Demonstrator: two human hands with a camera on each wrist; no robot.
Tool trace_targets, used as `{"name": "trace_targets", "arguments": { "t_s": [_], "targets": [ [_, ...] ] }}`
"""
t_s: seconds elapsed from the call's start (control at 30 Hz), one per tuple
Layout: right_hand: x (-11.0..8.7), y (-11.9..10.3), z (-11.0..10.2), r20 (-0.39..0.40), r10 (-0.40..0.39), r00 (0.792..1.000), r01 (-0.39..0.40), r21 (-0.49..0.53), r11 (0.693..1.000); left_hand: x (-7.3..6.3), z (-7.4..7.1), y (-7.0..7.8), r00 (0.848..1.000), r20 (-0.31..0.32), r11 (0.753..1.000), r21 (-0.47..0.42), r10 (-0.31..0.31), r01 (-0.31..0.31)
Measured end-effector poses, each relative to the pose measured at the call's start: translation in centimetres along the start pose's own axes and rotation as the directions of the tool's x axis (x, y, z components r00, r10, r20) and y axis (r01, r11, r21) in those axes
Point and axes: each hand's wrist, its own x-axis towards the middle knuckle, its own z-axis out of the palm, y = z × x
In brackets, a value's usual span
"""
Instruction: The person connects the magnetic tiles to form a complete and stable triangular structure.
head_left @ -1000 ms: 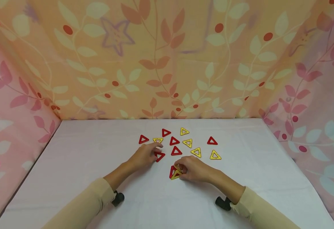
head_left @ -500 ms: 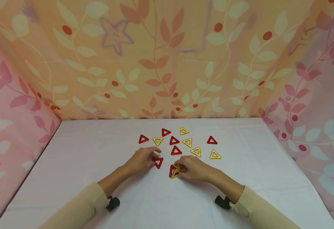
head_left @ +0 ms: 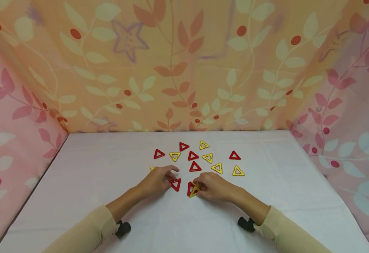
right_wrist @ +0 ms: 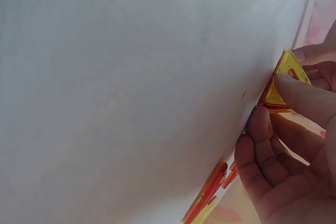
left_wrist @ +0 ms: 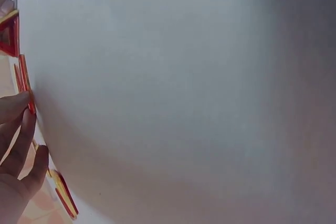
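My left hand pinches one corner of a red open-centred triangle tile between thumb and fingers. In the left wrist view, that red tile is seen nearly edge-on, with the left hand at the frame's edge. Just to the right, my right hand grips a small cluster of joined triangle tiles, a yellow one tilted up against a red one. Close up in the right wrist view, the right hand has its thumb on the yellow tile. Its fingers hide part of the cluster.
Beyond the hands, several loose red tiles and yellow tiles lie flat on the white-covered table. Another yellow tile peeks out behind the left hand. A patterned curtain closes off the back and sides.
My left hand has drawn the red tile toward the front of the table, level with the cluster, uncovering yellow tiles behind it. The right hand stays in place, still gripping the cluster.
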Motion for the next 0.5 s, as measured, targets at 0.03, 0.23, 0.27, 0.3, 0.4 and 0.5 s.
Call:
{"name": "trace_targets", "arguments": {
  "t_s": [0.03, 0.23, 0.27, 0.3, 0.4, 0.5],
  "targets": [
    [-0.01, 0.00, 0.01, -0.001, 0.001, 1.000, -0.001, 0.000, 1.000, -0.07, 0.06, 0.06, 1.000, 0.004, 1.000, -0.002, 0.000, 0.000],
    [-0.01, -0.02, 0.02, -0.005, 0.004, 1.000, -0.004, -0.001, 1.000, -0.36, 0.50, 0.31, 1.000, 0.012, 1.000, 0.004, 0.019, -0.019],
    [0.00, -0.01, 0.02, -0.005, 0.004, 1.000, -0.004, -0.001, 1.000, -0.37, 0.57, 0.34, 1.000, 0.012, 1.000, 0.002, 0.023, -0.023],
    [0.00, -0.01, 0.02, -0.006, 0.003, 1.000, -0.003, -0.002, 1.000, -0.39, 0.62, 0.37, 1.000, 0.014, 1.000, 0.003, 0.023, -0.023],
    [0.02, -0.03, -0.01, -0.004, 0.002, 1.000, -0.002, -0.005, 1.000, -0.35, 0.71, 0.48, 1.000, 0.020, 1.000, 0.001, 0.013, -0.013],
    [0.03, -0.07, -0.08, -0.003, 0.003, 1.000, -0.003, -0.005, 1.000, -0.25, 0.79, 0.48, 0.999, 0.036, 1.000, -0.007, 0.011, -0.011]
  ]
}}
